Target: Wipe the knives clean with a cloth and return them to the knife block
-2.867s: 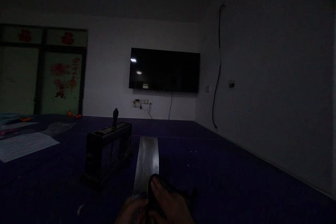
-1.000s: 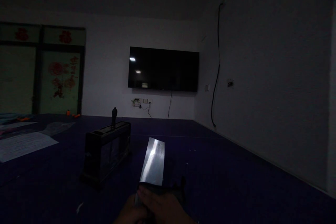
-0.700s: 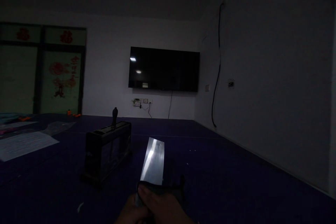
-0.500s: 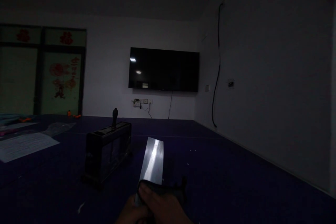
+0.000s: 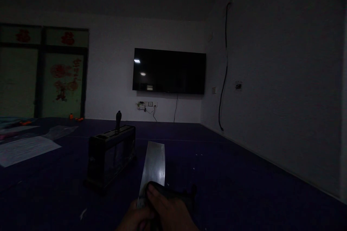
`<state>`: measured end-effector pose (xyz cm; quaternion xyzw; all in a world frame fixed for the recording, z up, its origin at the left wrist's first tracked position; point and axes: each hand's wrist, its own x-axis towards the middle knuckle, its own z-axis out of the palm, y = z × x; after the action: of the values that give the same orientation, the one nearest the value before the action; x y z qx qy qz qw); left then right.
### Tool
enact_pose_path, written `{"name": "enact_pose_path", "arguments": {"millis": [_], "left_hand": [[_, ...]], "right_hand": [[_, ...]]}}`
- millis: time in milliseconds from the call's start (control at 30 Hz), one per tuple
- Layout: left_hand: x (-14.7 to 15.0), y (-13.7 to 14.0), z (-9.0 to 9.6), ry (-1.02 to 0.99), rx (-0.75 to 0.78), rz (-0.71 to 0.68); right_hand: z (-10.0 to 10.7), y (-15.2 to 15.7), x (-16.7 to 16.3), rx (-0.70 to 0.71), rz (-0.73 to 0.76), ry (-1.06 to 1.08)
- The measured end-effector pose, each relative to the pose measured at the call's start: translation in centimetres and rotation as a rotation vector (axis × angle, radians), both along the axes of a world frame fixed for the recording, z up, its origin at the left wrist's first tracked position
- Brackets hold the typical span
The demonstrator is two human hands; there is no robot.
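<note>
A broad shiny knife blade (image 5: 154, 162) points up and away from me at the lower middle of the head view. My left hand (image 5: 136, 217) is closed round the blade's near end; the handle is hidden. Pressed to the blade's right side, my right hand (image 5: 173, 213) grips a dark cloth-like thing (image 5: 184, 195), whose kind is hard to make out in the dim light. Left of the blade stands a dark knife block (image 5: 112, 155), with one black knife handle (image 5: 118, 120) sticking up out of it.
The purple-blue tabletop (image 5: 217, 180) carries a paper sheet (image 5: 29, 148), clear plastic wrapping (image 5: 61, 132) and small orange things (image 5: 78, 119) at the left. A white scrap (image 5: 83, 213) lies near the front. A television (image 5: 169, 71) hangs on the far wall.
The blade has shifted slightly left and its bright glare has faded. My left hand has moved a little left with it; the dark thing sits slightly higher against the blade.
</note>
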<state>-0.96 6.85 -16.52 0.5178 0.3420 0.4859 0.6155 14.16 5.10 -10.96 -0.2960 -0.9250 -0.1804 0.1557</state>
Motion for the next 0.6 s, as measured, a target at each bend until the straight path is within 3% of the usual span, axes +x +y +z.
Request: {"name": "enact_pose_path", "arguments": {"millis": [133,400,600], "left_hand": [[-0.1,0.2,-0.4,-0.001,-0.027,0.013],[0.1,-1.2,1.3,-0.020,0.004,0.018],[-0.2,-1.1,1.0,-0.126,-0.038,-0.035]], "right_hand": [[-0.2,0.2,0.6,0.127,0.011,0.007],[-1.1,0.6,1.4,0.372,0.060,0.090],[-1.9,1.1,1.9,0.362,-0.009,0.193]]}}
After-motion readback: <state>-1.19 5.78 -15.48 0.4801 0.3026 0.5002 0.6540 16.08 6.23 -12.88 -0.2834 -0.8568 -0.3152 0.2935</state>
